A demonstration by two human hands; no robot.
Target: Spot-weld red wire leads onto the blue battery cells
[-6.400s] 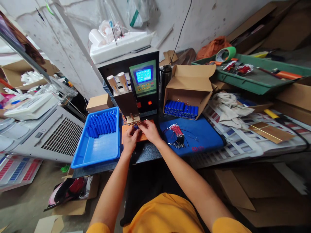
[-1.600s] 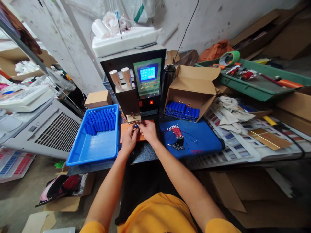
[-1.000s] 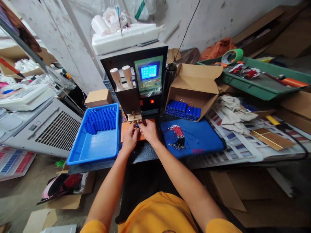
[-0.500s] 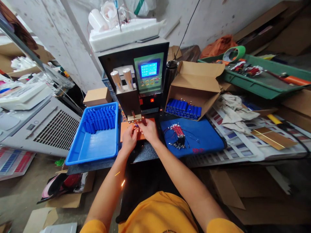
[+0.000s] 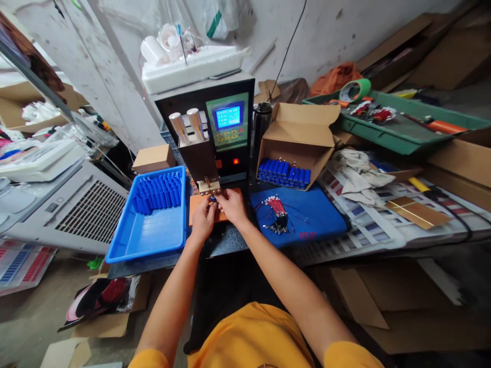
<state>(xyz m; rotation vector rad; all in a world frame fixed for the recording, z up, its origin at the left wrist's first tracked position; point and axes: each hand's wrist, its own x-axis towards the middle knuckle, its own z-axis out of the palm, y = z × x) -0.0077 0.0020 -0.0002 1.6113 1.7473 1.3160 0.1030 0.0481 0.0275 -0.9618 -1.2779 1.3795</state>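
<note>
My left hand [image 5: 203, 219] is closed on a blue battery cell [image 5: 213, 198], seen end-up just below the electrode tips [image 5: 208, 182] of a spot welder [image 5: 199, 159]. My right hand [image 5: 232, 206] meets it from the right, thumb and fingers pinched together beside the cell's top. Whatever lies in that pinch is too small to make out. Both hands are over an orange board [image 5: 194, 207] at the welder's foot. To the right, a bundle of red and black wires [image 5: 282, 217] rests on a blue cloth-like pad [image 5: 326, 214].
A blue tray [image 5: 153, 237] at left holds several blue cells [image 5: 157, 191]. An open cardboard box [image 5: 303, 120] with more cells stands right of the welder. Behind it are a dark flask [image 5: 263, 120] and a green tray [image 5: 406, 140]. White gloves [image 5: 358, 176] lie at right.
Sparks that flew near the electrodes and over my left forearm are gone. My view has shifted slightly; both hands stay together under the electrodes.
</note>
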